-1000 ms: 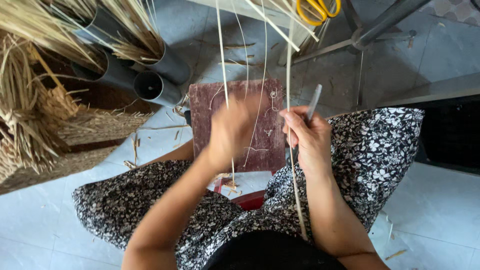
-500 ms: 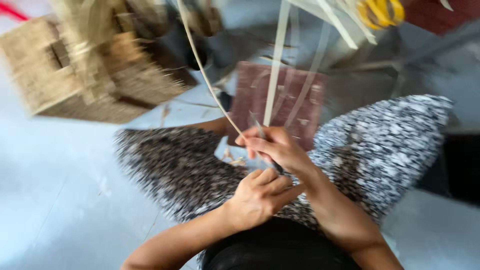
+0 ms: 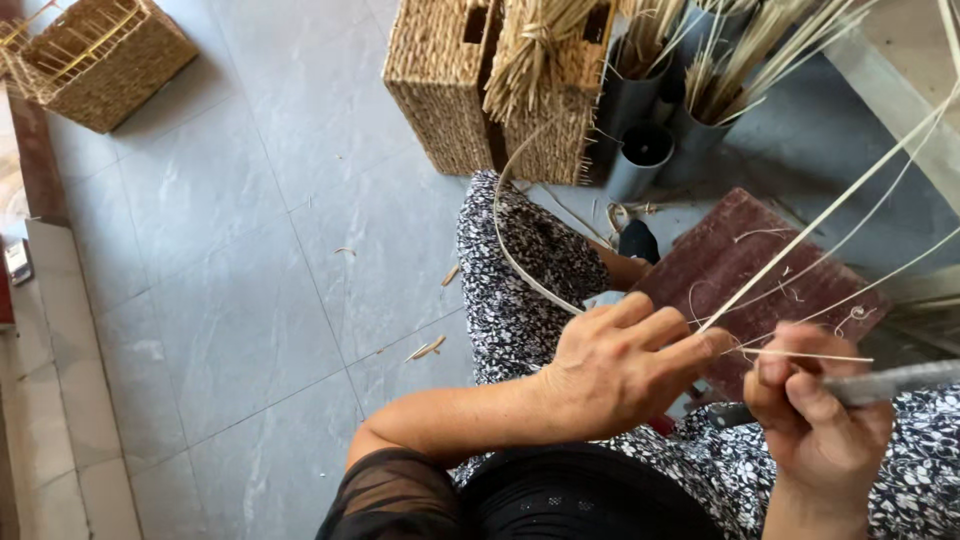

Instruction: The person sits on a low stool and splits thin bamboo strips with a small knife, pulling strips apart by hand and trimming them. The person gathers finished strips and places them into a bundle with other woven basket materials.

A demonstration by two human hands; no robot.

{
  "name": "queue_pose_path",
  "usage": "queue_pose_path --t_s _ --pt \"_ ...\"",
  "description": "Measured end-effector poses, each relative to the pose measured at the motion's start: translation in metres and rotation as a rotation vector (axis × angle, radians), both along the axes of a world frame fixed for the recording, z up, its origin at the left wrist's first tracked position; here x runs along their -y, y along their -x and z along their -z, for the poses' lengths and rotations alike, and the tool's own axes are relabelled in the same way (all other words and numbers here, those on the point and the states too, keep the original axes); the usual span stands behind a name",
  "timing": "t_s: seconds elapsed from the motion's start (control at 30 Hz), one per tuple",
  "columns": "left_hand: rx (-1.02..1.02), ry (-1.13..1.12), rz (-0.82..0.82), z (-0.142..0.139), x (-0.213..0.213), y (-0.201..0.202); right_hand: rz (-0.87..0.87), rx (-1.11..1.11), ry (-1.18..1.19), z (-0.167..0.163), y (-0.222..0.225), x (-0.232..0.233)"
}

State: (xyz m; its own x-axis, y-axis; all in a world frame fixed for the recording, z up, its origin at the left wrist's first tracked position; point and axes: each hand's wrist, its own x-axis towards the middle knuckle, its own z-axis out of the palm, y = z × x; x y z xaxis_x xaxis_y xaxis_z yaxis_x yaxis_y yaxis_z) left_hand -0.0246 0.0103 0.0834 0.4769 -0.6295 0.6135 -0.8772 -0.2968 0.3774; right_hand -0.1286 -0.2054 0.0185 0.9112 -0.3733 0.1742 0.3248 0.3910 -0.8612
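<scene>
I see my left hand (image 3: 625, 365) curled over my lap, its fingers pinching a thin pale strip (image 3: 830, 215) that runs up and away to the right. A second strip (image 3: 505, 225) bends in a loop from that hand toward the woven baskets (image 3: 440, 90). My right hand (image 3: 820, 415) is closed around a grey knife (image 3: 895, 380), thumb pressed near the strip, just beside the left hand. Both hands sit above my patterned trousers (image 3: 520, 290). A reddish-brown board (image 3: 745, 255) lies on the floor (image 3: 240, 260) beyond them. Grey tubes (image 3: 645, 150) holding straw stand beside the baskets, and another basket (image 3: 95, 60) sits well apart at the far left.
</scene>
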Motion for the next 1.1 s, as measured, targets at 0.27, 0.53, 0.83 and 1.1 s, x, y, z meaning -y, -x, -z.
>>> queue_pose_path --t_s 0.27,0.53,0.83,1.1 --pt "-0.194 0.108 0.078 0.021 -0.001 0.0 0.03 0.027 0.161 0.001 -0.017 -0.012" --pt "-0.459 0.269 0.187 0.031 0.008 -0.009 0.048 -0.136 0.163 -0.028 -0.035 -0.031" --pt "-0.61 0.375 0.219 0.021 0.022 -0.004 0.029 -0.14 0.426 -0.049 -0.023 -0.029" --pt "-0.84 0.351 0.266 0.016 0.023 -0.007 -0.168 -0.107 0.137 -0.071 -0.009 -0.029"
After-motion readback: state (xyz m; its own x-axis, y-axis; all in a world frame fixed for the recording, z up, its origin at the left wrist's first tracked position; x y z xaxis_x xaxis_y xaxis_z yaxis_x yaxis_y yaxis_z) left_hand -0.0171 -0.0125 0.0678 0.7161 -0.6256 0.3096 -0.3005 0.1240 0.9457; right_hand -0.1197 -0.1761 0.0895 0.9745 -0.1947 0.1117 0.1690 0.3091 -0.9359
